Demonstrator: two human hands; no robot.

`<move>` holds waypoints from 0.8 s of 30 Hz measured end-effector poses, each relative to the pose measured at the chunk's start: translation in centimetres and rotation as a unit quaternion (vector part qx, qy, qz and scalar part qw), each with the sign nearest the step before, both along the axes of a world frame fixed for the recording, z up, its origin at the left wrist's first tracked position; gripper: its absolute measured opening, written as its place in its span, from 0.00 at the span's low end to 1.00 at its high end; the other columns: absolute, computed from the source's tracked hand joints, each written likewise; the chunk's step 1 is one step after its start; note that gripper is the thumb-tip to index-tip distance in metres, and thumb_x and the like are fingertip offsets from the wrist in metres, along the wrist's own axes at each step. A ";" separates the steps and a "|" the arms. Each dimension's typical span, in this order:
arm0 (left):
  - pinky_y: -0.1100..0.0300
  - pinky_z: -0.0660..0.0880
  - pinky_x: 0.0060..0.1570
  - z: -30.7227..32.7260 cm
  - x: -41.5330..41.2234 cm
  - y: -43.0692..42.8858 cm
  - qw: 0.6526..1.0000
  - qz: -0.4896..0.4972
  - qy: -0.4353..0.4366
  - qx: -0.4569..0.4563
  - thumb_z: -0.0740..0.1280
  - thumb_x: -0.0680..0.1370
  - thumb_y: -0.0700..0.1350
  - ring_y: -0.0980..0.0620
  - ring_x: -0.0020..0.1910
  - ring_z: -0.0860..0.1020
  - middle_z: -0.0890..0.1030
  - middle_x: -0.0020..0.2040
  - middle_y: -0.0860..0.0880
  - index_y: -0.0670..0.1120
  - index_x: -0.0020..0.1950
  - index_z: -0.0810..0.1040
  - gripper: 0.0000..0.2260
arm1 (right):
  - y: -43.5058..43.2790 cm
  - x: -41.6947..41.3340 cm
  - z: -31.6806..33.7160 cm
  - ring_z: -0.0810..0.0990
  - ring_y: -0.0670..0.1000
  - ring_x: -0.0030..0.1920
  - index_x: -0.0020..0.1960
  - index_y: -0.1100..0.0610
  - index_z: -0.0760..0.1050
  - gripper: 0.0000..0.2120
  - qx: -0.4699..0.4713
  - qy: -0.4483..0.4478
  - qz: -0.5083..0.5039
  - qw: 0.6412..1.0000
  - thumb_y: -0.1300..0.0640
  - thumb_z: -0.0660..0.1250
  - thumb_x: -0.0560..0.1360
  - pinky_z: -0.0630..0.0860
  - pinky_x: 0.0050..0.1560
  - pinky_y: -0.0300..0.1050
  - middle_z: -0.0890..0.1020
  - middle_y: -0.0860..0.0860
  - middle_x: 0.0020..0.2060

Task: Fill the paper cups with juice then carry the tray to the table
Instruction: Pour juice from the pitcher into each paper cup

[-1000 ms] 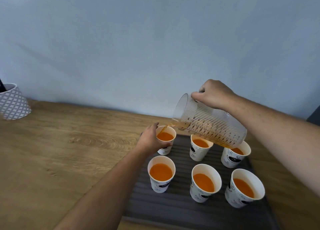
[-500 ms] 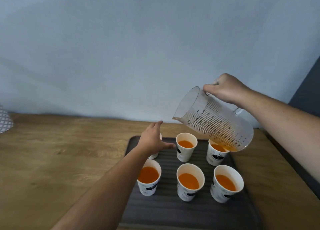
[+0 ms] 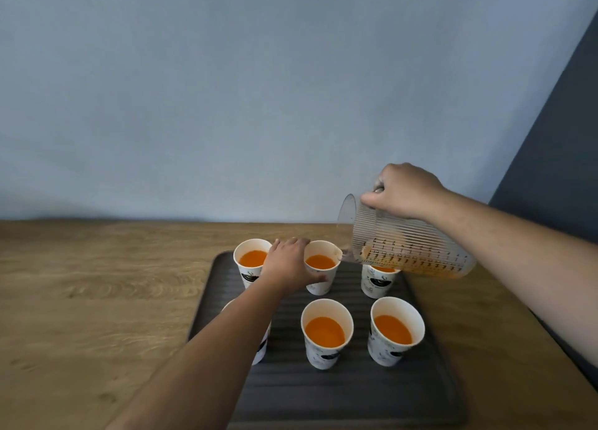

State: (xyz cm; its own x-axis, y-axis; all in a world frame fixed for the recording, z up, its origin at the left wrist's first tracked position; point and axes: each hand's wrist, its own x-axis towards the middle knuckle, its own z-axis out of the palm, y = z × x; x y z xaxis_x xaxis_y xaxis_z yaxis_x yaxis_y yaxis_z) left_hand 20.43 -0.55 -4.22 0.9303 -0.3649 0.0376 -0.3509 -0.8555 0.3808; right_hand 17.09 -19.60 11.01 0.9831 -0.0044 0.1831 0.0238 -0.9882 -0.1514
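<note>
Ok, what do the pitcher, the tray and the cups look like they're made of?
Pitcher: probably clear plastic, with a ribbed see-through wall and printed measuring marks.
Tray: dark grey, matte, with a ridged surface; plastic or rubber-like, I can't tell which.
Cups: white paper by the look, with thin rims and matte walls carrying black prints.

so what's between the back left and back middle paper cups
In the head view, the left hand, gripping the white back middle paper cup.

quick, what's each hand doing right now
Left hand: grips the middle back paper cup.
Right hand: grips the handle of the measuring jug, tilted toward that cup.
</note>
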 end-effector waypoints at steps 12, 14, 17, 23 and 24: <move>0.45 0.59 0.73 -0.6 0.3 -0.1 1.000 0.007 -0.003 -0.017 0.70 0.69 0.63 0.49 0.69 0.68 0.72 0.70 0.51 0.51 0.71 0.66 0.34 | 1.1 0.6 -0.5 0.62 0.48 0.25 0.27 0.54 0.65 0.19 -0.061 -0.006 0.017 0.998 0.48 0.64 0.72 0.59 0.28 0.41 0.63 0.47 0.23; 0.44 0.59 0.73 -0.8 0.4 -0.1 1.000 0.009 -0.003 -0.021 0.70 0.69 0.64 0.49 0.69 0.69 0.72 0.70 0.51 0.51 0.71 0.66 0.35 | 1.2 0.7 -0.5 0.62 0.48 0.25 0.27 0.55 0.65 0.19 -0.062 -0.005 0.014 0.998 0.49 0.64 0.72 0.59 0.28 0.41 0.63 0.47 0.23; 0.45 0.58 0.73 -1.0 0.6 -0.1 1.000 0.010 -0.006 -0.021 0.70 0.69 0.64 0.49 0.69 0.69 0.72 0.69 0.51 0.51 0.71 0.66 0.35 | 1.2 0.8 -0.6 0.61 0.48 0.25 0.26 0.55 0.65 0.19 -0.060 -0.003 0.013 0.998 0.49 0.64 0.72 0.59 0.28 0.41 0.63 0.47 0.23; 0.45 0.58 0.73 -0.9 0.5 -0.1 1.000 0.012 -0.008 -0.015 0.70 0.69 0.64 0.49 0.69 0.69 0.72 0.69 0.51 0.51 0.71 0.66 0.35 | 1.2 1.0 -0.8 0.61 0.47 0.25 0.26 0.54 0.66 0.19 -0.067 -0.002 0.018 0.998 0.49 0.64 0.73 0.60 0.28 0.41 0.63 0.47 0.23; 0.45 0.58 0.73 -0.9 0.5 -0.1 1.000 0.013 -0.007 -0.017 0.70 0.69 0.64 0.49 0.69 0.69 0.72 0.69 0.51 0.51 0.71 0.66 0.34 | 1.2 1.0 -0.8 0.61 0.47 0.25 0.26 0.54 0.66 0.19 -0.068 -0.001 0.020 0.997 0.48 0.64 0.73 0.60 0.28 0.41 0.63 0.47 0.23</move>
State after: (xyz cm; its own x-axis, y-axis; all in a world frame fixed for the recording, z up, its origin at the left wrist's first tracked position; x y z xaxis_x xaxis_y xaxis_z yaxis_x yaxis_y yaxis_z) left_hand 20.93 -0.61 -5.09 0.9387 -0.3391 0.0625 -0.3345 -0.8513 0.4043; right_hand 18.12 -18.36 10.25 0.9815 0.0602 0.1820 0.0641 -0.9978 -0.0159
